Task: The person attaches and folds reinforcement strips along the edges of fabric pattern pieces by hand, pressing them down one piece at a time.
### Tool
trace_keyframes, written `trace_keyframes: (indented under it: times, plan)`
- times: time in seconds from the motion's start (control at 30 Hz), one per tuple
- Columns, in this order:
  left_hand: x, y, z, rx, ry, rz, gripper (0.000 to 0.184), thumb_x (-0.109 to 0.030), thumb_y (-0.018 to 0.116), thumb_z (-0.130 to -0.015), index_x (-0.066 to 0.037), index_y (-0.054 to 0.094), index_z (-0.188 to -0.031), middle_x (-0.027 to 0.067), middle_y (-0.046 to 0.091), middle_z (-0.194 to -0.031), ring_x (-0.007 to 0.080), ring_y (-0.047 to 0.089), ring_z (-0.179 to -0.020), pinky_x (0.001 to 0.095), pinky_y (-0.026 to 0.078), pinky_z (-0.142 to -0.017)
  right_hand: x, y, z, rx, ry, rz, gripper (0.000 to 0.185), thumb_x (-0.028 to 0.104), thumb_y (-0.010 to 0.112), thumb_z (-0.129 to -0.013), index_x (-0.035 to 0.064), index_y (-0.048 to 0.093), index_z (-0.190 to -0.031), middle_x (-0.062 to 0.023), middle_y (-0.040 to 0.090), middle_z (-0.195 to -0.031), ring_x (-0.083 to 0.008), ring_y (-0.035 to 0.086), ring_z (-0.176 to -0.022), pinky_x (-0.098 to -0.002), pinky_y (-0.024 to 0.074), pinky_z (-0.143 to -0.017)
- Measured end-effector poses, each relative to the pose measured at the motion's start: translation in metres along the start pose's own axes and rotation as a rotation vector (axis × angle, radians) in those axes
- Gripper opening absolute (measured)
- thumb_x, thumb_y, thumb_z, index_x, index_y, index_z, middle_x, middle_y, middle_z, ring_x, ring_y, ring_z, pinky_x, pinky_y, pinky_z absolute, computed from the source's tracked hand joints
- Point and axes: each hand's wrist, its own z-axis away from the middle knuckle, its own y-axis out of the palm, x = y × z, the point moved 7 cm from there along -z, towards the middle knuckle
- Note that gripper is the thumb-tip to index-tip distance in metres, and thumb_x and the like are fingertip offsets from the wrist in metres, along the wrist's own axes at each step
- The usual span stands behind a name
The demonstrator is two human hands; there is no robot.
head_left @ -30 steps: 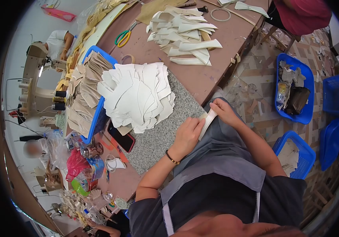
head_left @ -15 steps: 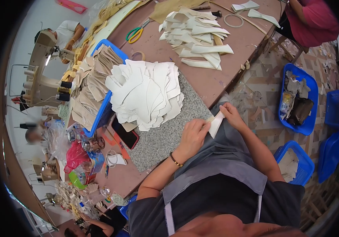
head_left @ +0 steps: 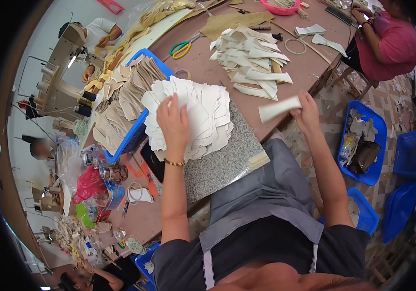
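Head view: right hand [head_left: 307,115] grasps one white piece [head_left: 279,110]; left hand [head_left: 173,127], grip seemingly loose, over one white pile [head_left: 211,116].

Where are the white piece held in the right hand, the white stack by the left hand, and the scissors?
Held white piece [head_left: 278,110]: head view, middle of its body.
White stack [head_left: 210,115]: head view, top pieces.
Scissors [head_left: 190,42]: head view, near the pivot.

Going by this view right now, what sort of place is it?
Probably a small sewing workshop, perhaps for leather or similar material: a sewing machine with dark thread spools nearby, a pile of cut white pieces, and green-and-yellow scissors on the worktable.
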Motion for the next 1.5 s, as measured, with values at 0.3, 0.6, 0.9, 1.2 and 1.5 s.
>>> trace_keyframes:
  times: [0.3, 0.6, 0.9, 1.2, 1.5]
  plan:
    - [0.036, 0.003, -0.002, 0.133, -0.093, 0.134, 0.025, -0.003, 0.065, -0.083, 0.000, 0.066, -0.108, 0.0114, 0.058, -0.090, 0.0266, 0.057, -0.081, 0.0376, 0.044, -0.077, 0.022, 0.048, -0.022, -0.144, -0.794, 1.238, 0.032, 0.023, 0.060, -0.094, 0.0001, 0.055, -0.116, -0.0118, 0.057, -0.103, -0.0206, 0.057, -0.095, -0.0312, 0.0467, -0.079]
    - [-0.125, 0.020, 0.108, 0.795, -0.177, 0.849, 0.026, -0.002, 0.069, -0.083, 0.000, 0.066, -0.109, 0.0088, 0.064, -0.085, 0.0155, 0.061, -0.074, 0.0271, 0.049, -0.067, -0.049, 0.049, 0.143, 0.363, 0.128, 0.488, 0.019, 0.015, 0.060, -0.095, -0.0008, 0.059, -0.106, 0.0006, 0.060, -0.085, -0.0057, 0.052, -0.073, -0.0211, 0.0432, -0.064]
    - [-0.158, 0.055, 0.128, 0.587, -0.103, 0.748, 0.023, 0.000, 0.069, -0.081, 0.001, 0.065, -0.103, 0.0119, 0.061, -0.082, 0.0252, 0.060, -0.071, 0.0326, 0.049, -0.066, -0.079, 0.009, 0.137, 0.241, 0.164, 0.427, 0.012, 0.015, 0.062, -0.095, 0.0029, 0.059, -0.093, 0.0020, 0.058, -0.077, -0.0023, 0.050, -0.065, -0.0191, 0.0405, -0.056]
    - [-0.175, 0.040, 0.134, 0.510, 0.230, 0.558, 0.033, 0.006, 0.062, -0.073, 0.001, 0.064, -0.106, 0.0133, 0.057, -0.093, 0.0303, 0.055, -0.085, 0.0378, 0.048, -0.073, -0.088, 0.002, 0.136, 0.138, 0.418, 0.436, 0.030, 0.030, 0.053, -0.100, 0.0034, 0.057, -0.087, -0.0013, 0.057, -0.072, -0.0085, 0.053, -0.064, -0.0246, 0.0414, -0.055]
    - [-0.162, 0.028, 0.142, 0.568, 0.313, 0.506, 0.042, 0.007, 0.060, -0.072, 0.002, 0.060, -0.114, 0.0141, 0.056, -0.096, 0.0316, 0.054, -0.086, 0.0386, 0.049, -0.074, -0.075, 0.025, 0.133, 0.227, 0.043, 0.861, 0.030, 0.026, 0.054, -0.098, -0.0018, 0.052, -0.086, -0.0122, 0.055, -0.071, -0.0184, 0.052, -0.067, -0.0362, 0.0440, -0.062]
